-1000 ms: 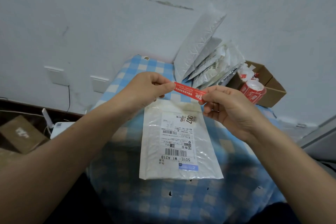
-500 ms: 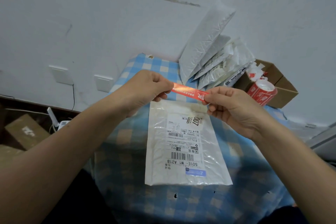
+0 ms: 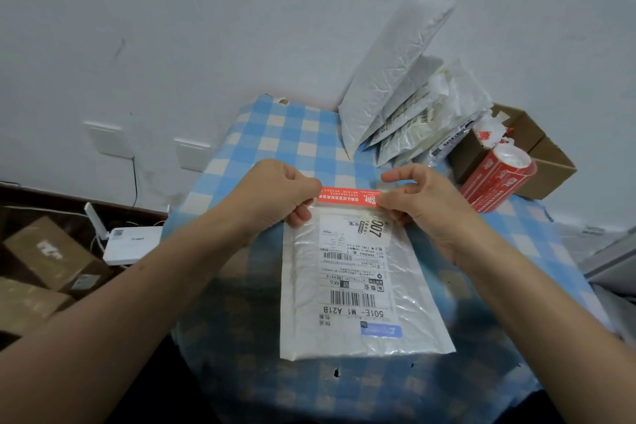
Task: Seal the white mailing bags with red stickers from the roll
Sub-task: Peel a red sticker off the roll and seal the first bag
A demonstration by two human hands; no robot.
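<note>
A white mailing bag (image 3: 354,286) with a printed shipping label lies flat on the blue checked tablecloth (image 3: 275,134). A long red sticker (image 3: 347,195) stretches across the bag's far top edge. My left hand (image 3: 275,198) pinches the sticker's left end and my right hand (image 3: 418,198) pinches its right end, both low at the bag's edge. The red sticker roll (image 3: 499,179) stands at the right, beside the box.
Several white mailing bags (image 3: 395,79) lean against the wall at the back right. A brown cardboard box (image 3: 547,155) sits behind the roll. Cardboard boxes (image 3: 44,255) and a white router (image 3: 132,244) lie on the floor to the left.
Both hands have lowered the red sticker from above the bag down onto its top edge. The sticker now lies level across the bag's opening.
</note>
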